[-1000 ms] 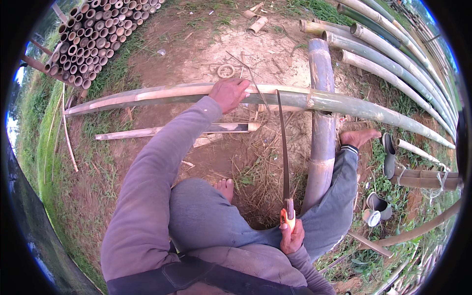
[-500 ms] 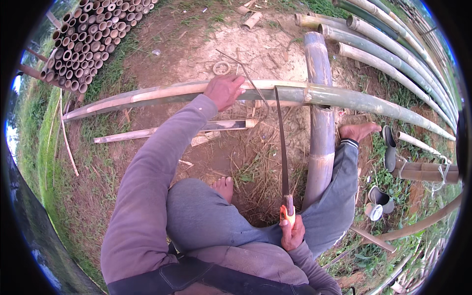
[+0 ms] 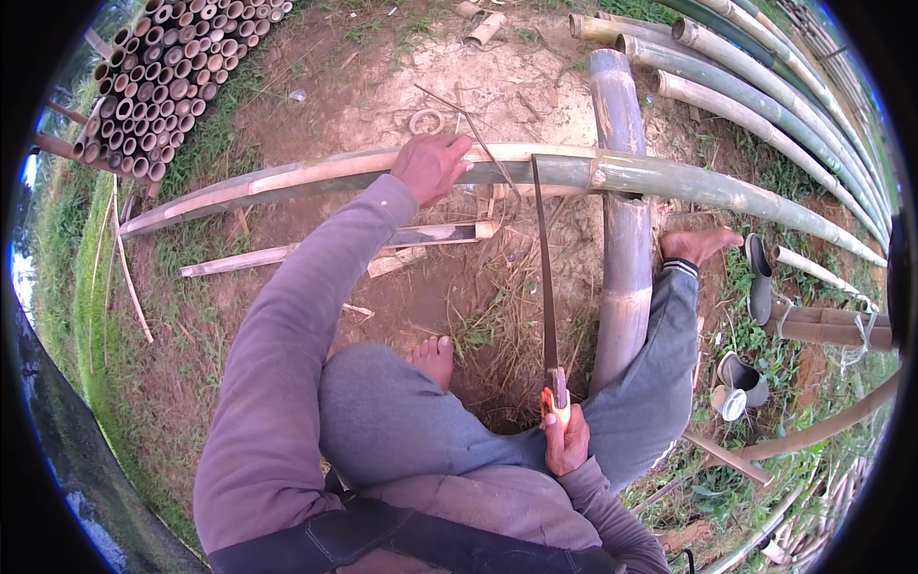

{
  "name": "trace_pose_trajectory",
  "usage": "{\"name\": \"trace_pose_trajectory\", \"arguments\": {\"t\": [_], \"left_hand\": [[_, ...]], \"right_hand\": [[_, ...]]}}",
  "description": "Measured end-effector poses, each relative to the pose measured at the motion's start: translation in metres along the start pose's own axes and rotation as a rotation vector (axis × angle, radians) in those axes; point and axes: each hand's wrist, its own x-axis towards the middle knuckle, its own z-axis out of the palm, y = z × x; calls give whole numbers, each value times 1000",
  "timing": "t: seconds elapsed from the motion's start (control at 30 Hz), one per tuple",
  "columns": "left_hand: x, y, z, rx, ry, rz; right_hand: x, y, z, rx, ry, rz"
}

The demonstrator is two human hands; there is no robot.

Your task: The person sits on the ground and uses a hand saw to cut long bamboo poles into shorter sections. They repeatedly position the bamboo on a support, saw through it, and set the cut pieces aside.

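Observation:
A long green bamboo pole point(image 3: 698, 182), with a pale strip along part of it, lies crosswise in front of me. It rests over a thick bamboo post point(image 3: 626, 320). My left hand point(image 3: 432, 170) is closed over the pole, left of the post, its fingers partly hidden. My right hand point(image 3: 568, 442), close to my lap, grips the orange handle of a handsaw point(image 3: 546, 268). The narrow dark blade points away from me, and its far end meets the pole between my left hand and the post. How deep the blade sits in the bamboo I cannot tell.
Cut bamboo tubes point(image 3: 167, 86) are stacked at the far left. Long bamboo poles point(image 3: 755, 96) lie at the far right. A split bamboo piece point(image 3: 244, 260) lies on the ground behind my left arm. Shoes point(image 3: 758, 277) and a white cup point(image 3: 731, 403) are by my right leg.
The view has shifted slightly, so the pole and post sit higher in it. My right hand and the saw have moved slightly forward. My left hand stays on the pole.

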Motion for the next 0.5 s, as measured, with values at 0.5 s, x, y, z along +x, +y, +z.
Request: {"name": "trace_pose_trajectory", "arguments": {"t": [0.5], "left_hand": [[2, -1, 4, -13, 9, -55]], "right_hand": [[-2, 16, 5, 75, 14, -99]]}}
